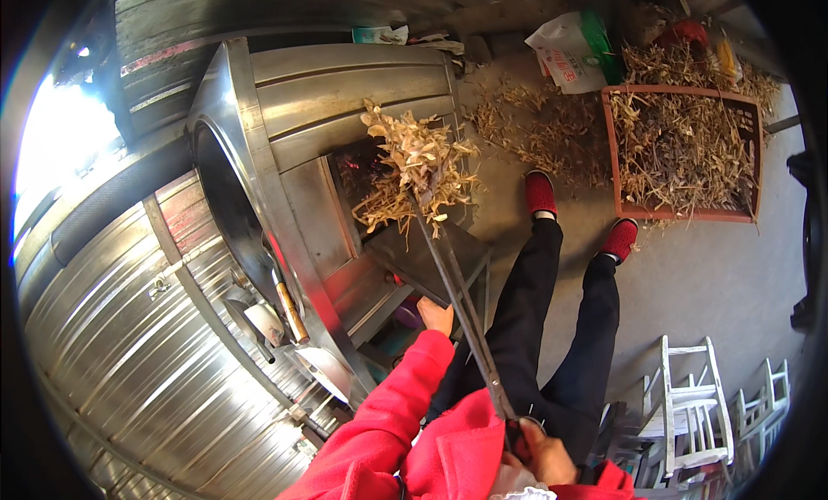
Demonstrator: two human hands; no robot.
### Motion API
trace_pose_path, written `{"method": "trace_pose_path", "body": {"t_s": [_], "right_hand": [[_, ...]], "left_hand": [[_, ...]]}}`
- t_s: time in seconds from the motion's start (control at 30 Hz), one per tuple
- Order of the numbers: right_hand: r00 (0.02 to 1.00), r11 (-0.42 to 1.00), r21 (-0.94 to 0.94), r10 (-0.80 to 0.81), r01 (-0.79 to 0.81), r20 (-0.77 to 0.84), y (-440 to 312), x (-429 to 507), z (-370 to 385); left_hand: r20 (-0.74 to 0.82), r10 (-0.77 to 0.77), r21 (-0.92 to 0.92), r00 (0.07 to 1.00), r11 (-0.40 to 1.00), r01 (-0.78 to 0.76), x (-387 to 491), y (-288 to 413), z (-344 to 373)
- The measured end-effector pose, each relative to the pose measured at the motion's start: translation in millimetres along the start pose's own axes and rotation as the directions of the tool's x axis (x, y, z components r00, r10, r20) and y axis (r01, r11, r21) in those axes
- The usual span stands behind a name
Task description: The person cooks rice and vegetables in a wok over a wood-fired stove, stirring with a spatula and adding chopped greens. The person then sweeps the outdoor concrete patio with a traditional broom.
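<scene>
My right hand point(550, 455) grips the handle end of long metal fire tongs point(462, 299). At their far end the tongs hold a bundle of dry leaves and stalks point(420, 163). The bundle is at the mouth of the firebox point(352, 176) of a metal stove point(349, 79), partly covering it; reddish embers glow inside. My left hand point(436, 315) is beside the tongs' shaft, close to the edge of a metal ledge point(433, 254) below the opening. Its fingers are partly hidden, so what it touches is unclear. A large dark wok point(226, 189) sits in the stove top.
A brown plastic crate point(686, 214) of dry stalks stands on the floor, with loose stalks point(543, 131) and a plastic bag point(569, 53) nearby. A wooden-handled utensil point(289, 309) and a white bowl point(323, 370) are by the wok. White stools point(689, 396) stand lower right.
</scene>
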State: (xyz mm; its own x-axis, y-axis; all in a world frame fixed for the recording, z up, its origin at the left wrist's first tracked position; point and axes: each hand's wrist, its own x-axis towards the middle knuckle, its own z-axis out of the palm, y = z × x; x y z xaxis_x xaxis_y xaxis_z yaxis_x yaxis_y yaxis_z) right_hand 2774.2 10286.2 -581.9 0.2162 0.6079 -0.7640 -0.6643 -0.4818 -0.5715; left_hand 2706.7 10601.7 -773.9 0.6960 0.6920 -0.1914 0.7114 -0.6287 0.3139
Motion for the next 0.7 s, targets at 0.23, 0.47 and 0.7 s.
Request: {"method": "trace_pose_path", "body": {"t_s": [0.23, 0.47, 0.7], "right_hand": [[0.995, 0.973, 0.225, 0.026, -0.047, 0.092, -21.9, 23.6, -35.3], [0.997, 0.984, 0.167, 0.059, -0.065, 0.040, -31.8, 2.9, 2.0], [0.995, 0.932, 0.351, 0.067, -0.090, 0.076, -17.3, -8.6, -39.8]], "left_hand": [[-0.024, 0.004, -0.018, 1.000, 1.000, -0.004, 2.7, 1.6, -0.5], [0.007, -0.049, -0.041, 0.999, 0.998, 0.049, 0.2, 3.3, -3.6], [-0.019, 0.007, -0.074, 1.000, 0.997, -0.008, 1.7, -15.5, 8.8]]}}
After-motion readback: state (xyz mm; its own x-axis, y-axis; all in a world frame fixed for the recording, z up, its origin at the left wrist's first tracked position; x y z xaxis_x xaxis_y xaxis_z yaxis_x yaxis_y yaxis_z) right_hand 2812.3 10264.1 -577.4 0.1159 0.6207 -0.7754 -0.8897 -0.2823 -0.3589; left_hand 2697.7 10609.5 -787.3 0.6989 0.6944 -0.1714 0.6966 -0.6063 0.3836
